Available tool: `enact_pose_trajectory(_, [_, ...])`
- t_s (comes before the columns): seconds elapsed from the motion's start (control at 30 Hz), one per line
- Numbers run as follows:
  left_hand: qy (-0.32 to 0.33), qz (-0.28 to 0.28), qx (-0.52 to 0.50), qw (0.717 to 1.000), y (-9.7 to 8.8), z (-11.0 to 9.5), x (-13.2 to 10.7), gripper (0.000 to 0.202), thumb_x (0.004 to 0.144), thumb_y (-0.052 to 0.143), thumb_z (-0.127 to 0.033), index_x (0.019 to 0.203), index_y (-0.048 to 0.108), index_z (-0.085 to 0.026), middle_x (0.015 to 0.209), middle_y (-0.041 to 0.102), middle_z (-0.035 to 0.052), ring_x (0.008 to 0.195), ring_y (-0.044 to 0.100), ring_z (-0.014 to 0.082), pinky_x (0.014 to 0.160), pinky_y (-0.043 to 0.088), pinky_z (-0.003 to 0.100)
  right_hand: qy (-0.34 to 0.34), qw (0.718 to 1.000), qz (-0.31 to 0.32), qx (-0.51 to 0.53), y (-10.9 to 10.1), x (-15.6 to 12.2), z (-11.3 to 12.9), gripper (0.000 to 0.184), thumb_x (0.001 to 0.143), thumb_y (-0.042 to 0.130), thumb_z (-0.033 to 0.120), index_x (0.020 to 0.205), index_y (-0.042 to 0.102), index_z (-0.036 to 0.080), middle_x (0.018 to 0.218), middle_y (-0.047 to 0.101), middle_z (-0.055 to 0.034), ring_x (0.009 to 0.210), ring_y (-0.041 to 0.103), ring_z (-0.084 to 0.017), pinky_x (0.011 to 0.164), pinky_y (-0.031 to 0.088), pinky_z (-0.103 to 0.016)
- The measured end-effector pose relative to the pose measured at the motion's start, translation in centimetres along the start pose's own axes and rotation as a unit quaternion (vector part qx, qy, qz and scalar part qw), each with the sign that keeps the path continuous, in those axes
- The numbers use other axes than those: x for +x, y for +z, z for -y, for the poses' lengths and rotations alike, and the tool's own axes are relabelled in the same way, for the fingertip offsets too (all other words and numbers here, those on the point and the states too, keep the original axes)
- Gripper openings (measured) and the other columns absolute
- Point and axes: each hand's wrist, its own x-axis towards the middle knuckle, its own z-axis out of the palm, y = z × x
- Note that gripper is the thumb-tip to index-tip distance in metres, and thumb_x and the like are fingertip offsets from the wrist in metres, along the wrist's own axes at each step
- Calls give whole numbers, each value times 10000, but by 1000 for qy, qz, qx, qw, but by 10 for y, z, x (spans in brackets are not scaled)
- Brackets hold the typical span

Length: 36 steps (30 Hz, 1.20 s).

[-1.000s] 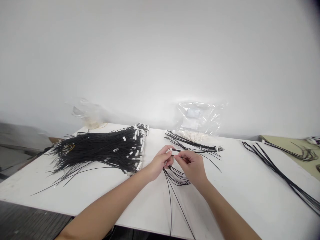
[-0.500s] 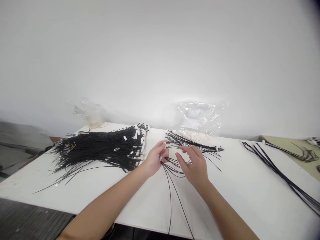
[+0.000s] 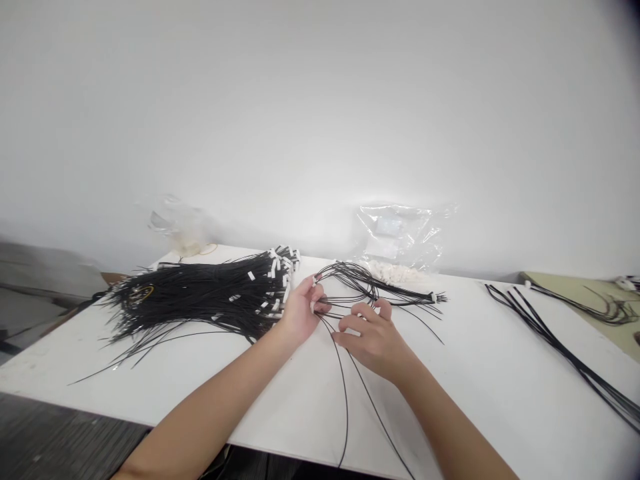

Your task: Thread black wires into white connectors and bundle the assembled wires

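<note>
My left hand (image 3: 302, 310) is closed on one end of a set of thin black wires (image 3: 345, 275), with a bit of white connector showing at its fingertips. Some of these wires arch over to the right, and two long ones (image 3: 367, 393) hang toward the table's front edge. My right hand (image 3: 375, 340) is beside it, fingers curled around several of the same wires; its thumb lies near the hanging ones. Behind the hands lies a black wire bundle (image 3: 410, 293) with a white piece around its right end.
A large pile of black wires with white connectors (image 3: 200, 293) covers the table's left part. At the back stand a clear plastic bag of white parts (image 3: 395, 270) and another clear bag (image 3: 183, 230). Thicker black cables (image 3: 560, 347) run along the right side.
My left hand has shifted slightly left. My right hand has moved down and left, its fingers now more curled. The wires arch higher between them, and the hanging wires have swung right.
</note>
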Motion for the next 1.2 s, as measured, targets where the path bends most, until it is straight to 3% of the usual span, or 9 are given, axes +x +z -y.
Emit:
enact_pose_trajectory(0.23, [1,-3,27,1000,-2,1,2,180,736,537,-302,721,419,-168,444,249,-80,364,218,35,393,249,168,76,992,-30,100,1,4,1,168,803,540,152,777,619,297,734,608,62,783,505,-111,841,211,-367])
enact_pose_trajectory(0.33, [10,6,40,999,-5,2,4,182,725,548,-304,746,429,-168,445,257,-81,362,219,35,384,230,163,175,954,-62,234,-5,5,-4,82,796,566,244,799,645,267,721,625,21,708,533,-118,812,291,-363])
enact_pose_trajectory(0.4, [16,9,48,999,-6,3,5,183,719,552,-302,761,433,-169,450,259,-81,364,209,33,377,210,155,279,887,-130,343,-8,6,-9,84,761,599,292,794,656,241,733,631,-13,679,543,-137,725,374,-339])
enact_pose_trajectory(0.5, [22,11,64,998,-7,4,5,181,717,554,-298,766,429,-175,462,257,-79,377,200,31,376,189,140,428,735,-255,460,-10,6,-19,146,682,664,331,742,655,198,718,611,-32,623,528,-133,605,434,-293])
enact_pose_trajectory(0.6, [29,22,86,996,-8,5,4,190,725,549,-321,797,442,-182,478,261,-75,397,203,32,383,189,132,472,620,-352,518,-13,5,-29,170,648,697,320,667,622,169,729,575,-15,611,515,-95,647,468,-282])
enact_pose_trajectory(0.9, [42,60,126,989,-8,7,0,217,730,555,-348,851,462,-194,538,244,-68,442,221,29,402,191,120,492,429,-477,589,-31,1,-52,225,676,678,358,839,597,224,822,503,36,727,536,-71,741,503,-273])
enact_pose_trajectory(1.0, [40,62,132,988,-7,7,-1,207,732,551,-341,858,465,-201,548,235,-66,450,219,31,404,183,123,488,440,-447,607,-33,1,-52,230,672,682,349,841,592,223,753,481,44,612,486,-43,564,471,-191])
enact_pose_trajectory(1.1, [41,67,145,986,-7,8,-1,199,743,537,-331,884,467,-210,561,246,-60,464,229,34,414,178,129,504,527,-328,600,-31,2,-44,236,650,693,342,816,605,199,624,440,47,463,354,-31,392,309,-165])
enact_pose_trajectory(1.2, [38,73,157,984,-7,8,-1,209,751,527,-336,915,467,-220,552,230,-62,468,229,39,422,169,137,525,624,-197,543,-27,6,-30,245,595,723,353,708,618,162,493,372,53,425,277,-39,381,222,-184])
